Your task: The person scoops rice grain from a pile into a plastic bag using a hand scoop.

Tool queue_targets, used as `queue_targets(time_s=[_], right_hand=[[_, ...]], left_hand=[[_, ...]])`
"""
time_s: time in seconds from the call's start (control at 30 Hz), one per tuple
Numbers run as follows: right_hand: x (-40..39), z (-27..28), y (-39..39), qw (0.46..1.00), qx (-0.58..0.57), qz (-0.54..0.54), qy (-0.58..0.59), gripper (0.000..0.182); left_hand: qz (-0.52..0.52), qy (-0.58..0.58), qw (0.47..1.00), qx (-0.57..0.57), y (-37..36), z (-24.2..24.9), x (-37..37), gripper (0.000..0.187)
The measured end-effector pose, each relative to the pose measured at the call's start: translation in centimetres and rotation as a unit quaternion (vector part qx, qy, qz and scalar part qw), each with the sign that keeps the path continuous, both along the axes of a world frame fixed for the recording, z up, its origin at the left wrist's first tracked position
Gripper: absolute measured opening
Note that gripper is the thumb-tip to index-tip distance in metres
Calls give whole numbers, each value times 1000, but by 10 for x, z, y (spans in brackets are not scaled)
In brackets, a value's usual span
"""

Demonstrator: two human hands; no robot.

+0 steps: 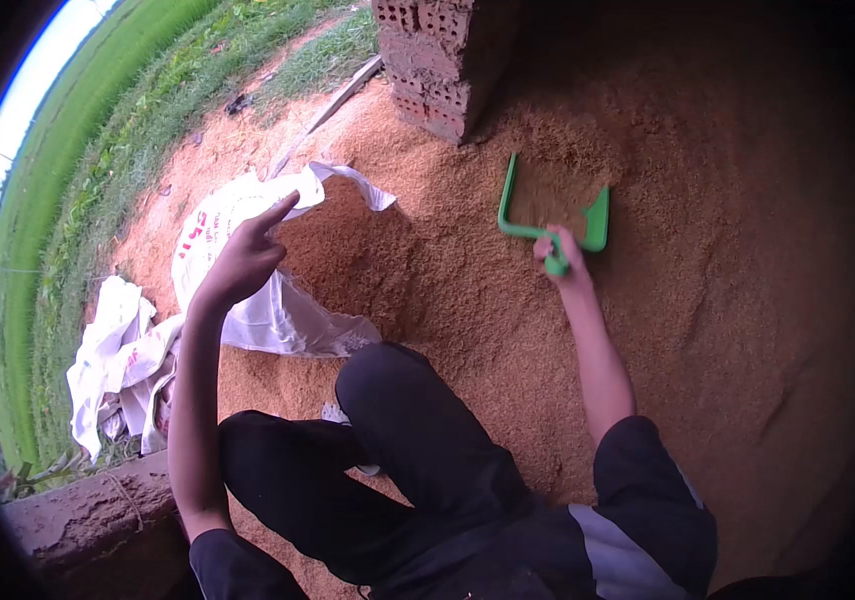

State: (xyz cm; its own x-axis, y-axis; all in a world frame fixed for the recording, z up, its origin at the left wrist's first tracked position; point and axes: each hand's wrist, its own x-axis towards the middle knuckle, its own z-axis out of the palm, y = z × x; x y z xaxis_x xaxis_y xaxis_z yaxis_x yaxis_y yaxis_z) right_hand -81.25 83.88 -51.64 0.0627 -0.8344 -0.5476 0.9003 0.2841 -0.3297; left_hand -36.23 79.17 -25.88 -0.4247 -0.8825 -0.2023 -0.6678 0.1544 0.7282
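My right hand (564,252) is closed around the short handle of a green plastic dustpan (596,222). The dustpan lies in the loose brown husk-like material (487,300), which covers its floor between the raised green sides. On the left, a white sack (269,315) with red print lies with its mouth turned towards the pile, and brown material shows in its opening. My left hand (247,255) is at the sack's rim, index finger stretched out and the other fingers curled on the edge; the fingertips are partly hidden.
A brick pillar (427,70) stands at the top of the pile. More crumpled white sacks (122,350) lie at the far left, near a low wall (97,505). A thin board (332,108) rests by the pillar. Grass (162,105) lies beyond. My bent legs (417,400) are close below the sack.
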Motion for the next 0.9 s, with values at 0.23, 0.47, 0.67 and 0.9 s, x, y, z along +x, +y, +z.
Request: queue_targets(time_s=[0.23, 0.47, 0.67, 0.9], right_hand=[[-33, 26, -131, 998, 19, -36, -46, 22], [50, 14, -20, 973, -61, -219, -43, 51], [139, -40, -11, 948, -53, -85, 302, 44], [218, 20, -125, 532, -84, 353, 765, 61]], left_hand=[[-8, -52, 997, -60, 3, 2, 7, 71], [-15, -162, 978, -130, 34, 11, 0, 62], [-387, -339, 719, -467, 52, -45, -12, 34], [-470, -346, 801, -136, 59, -168, 25, 6]])
